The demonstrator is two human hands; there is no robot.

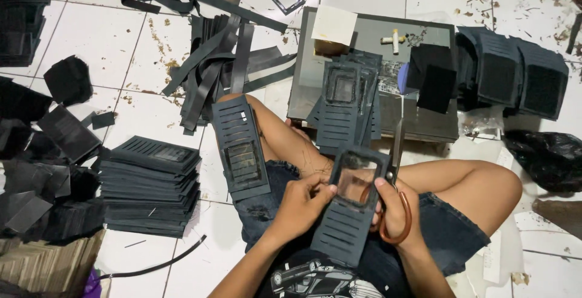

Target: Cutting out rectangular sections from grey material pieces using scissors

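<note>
Two hands grip one slotted black panel (351, 204): your left hand (303, 201) pinches its edge. Your right hand (397, 207) is closed on it and on one pair of scissors (397, 170).

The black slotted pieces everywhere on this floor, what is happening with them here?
A person sits cross-legged on a white tiled floor and works on one dark slotted panel with a clear window, held over the lap. The left hand grips its left edge; the right hand holds its right edge together with scissors with orange handles. Another panel lies on the left knee. A neat stack of panels sits to the left, more lie on a low grey board ahead, and cut strips litter the floor.
</note>
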